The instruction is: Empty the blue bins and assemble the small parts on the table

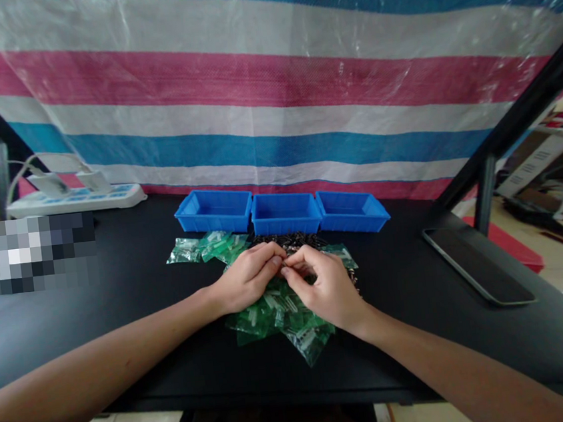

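My left hand (pixel 250 274) and my right hand (pixel 327 283) meet fingertip to fingertip at the middle of the table. Both are closed in a pinch; whatever lies between the fingertips is too small and hidden to name. Beneath them spreads a heap of small green plastic packets (pixel 282 311) with pale strips inside. Just beyond my fingers lies a pile of small dark metal pieces (pixel 289 242), partly covered by my hands. More green packets (pixel 222 245) rest to the left of that pile, in front of the blue trays.
Three blue plastic trays (pixel 287 227) stand in a row behind the heap. A phone (pixel 478 267) lies at the right. A white power strip (pixel 77 202) with plugs sits at the back left. A striped plastic sheet (pixel 269 91) hangs behind the black table (pixel 178 376).
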{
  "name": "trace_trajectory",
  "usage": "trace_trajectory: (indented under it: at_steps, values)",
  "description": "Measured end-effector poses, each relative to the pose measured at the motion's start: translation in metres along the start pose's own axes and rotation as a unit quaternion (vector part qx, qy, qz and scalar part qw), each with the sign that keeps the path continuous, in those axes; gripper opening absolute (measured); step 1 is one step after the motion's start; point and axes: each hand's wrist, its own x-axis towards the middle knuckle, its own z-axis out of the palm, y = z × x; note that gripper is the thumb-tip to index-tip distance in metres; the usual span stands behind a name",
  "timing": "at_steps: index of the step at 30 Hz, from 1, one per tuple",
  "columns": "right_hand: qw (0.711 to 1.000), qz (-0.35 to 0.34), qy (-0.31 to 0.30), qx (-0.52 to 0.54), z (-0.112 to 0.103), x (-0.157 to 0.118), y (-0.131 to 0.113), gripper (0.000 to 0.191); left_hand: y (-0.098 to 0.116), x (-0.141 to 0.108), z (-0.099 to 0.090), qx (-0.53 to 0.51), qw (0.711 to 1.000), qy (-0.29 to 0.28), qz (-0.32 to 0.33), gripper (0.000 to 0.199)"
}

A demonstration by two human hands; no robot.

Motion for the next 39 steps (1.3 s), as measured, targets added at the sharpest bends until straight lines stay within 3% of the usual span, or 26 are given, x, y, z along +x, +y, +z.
trace_trajectory:
  at_steps: [30,39]
  values:
    - [1.0,-0.004,-0.025,-0.016,-0.0039,-0.0019,-0.0005,0.005,0.0009,-0.0009,-0.0013,0.003,0.999,-0.005,0.041,0.016]
    - [0.999,-0.035,0.005,-0.04,-0.0032,0.0011,0.0041,0.004,0.0029,-0.0002,-0.0017,-0.039,0.999,0.03,-0.016,0.01]
